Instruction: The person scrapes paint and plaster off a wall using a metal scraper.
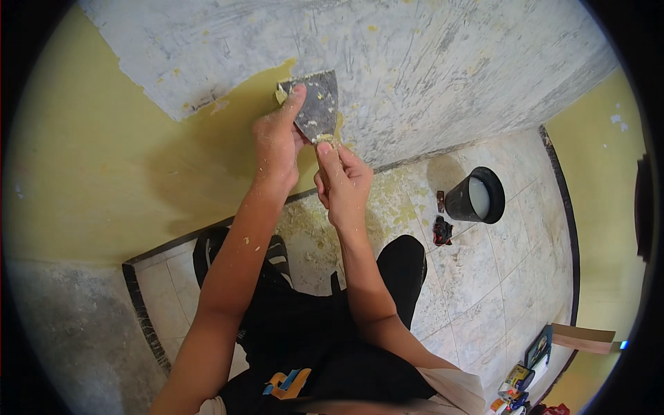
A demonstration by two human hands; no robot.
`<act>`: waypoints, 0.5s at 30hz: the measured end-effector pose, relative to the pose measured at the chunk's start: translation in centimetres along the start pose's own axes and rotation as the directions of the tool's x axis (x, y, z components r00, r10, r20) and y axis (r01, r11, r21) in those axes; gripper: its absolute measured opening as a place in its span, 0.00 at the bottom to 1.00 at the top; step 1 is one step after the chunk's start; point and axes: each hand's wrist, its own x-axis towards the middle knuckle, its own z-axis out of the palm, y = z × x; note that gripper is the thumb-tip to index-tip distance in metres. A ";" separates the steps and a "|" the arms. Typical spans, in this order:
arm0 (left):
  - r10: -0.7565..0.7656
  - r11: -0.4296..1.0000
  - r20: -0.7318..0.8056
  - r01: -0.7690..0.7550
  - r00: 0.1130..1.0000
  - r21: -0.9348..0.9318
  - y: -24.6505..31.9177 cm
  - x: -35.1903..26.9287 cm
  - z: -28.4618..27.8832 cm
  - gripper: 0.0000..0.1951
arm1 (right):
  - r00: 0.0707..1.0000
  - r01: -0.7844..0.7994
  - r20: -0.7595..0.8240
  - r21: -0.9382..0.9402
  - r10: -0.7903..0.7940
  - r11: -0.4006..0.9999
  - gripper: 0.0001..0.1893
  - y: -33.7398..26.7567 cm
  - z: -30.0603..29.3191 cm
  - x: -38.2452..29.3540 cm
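Observation:
My right hand (pixel 346 189) is closed around the handle of a wide putty knife (pixel 320 106), close to the base of its blade. The grey metal blade points up and carries paint flakes. My left hand (pixel 275 142) pinches the blade's left side, thumb on the face and fingers hidden behind it. A curl of yellow paint (pixel 281 95) sits at the blade's left edge, by that thumb. Behind the tool, the wall shows yellow paint (pixel 197 155) on the left and a scraped grey-white surface (pixel 430 67) above and right. Small flakes cling to my left forearm.
Paint scrapings (pixel 306 233) litter the tiled floor (pixel 477 270) along the wall. To the right stands a black bucket (pixel 459 199) of cloudy liquid, beside a small dark block (pixel 441 201) and a crumpled black-and-red item (pixel 442 231). Several items, including a framed picture (pixel 538 346), lie at lower right.

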 end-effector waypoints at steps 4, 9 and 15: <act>0.059 0.998 -0.029 -0.059 0.998 -0.015 0.3 0.4 0.6 0.20 | 0.999 0.002 0.034 0.034 -0.003 0.999 0.13 -0.6 0.3 0.7; 0.077 0.997 -0.053 -0.077 0.996 -0.009 0.4 1.0 0.7 0.21 | 0.998 0.000 0.056 0.043 -0.003 0.999 0.12 -0.7 0.3 0.9; 0.114 0.992 -0.084 -0.109 0.990 0.060 1.1 1.1 1.1 0.22 | 0.997 0.027 0.070 0.062 -0.032 0.998 0.16 -0.8 0.8 0.9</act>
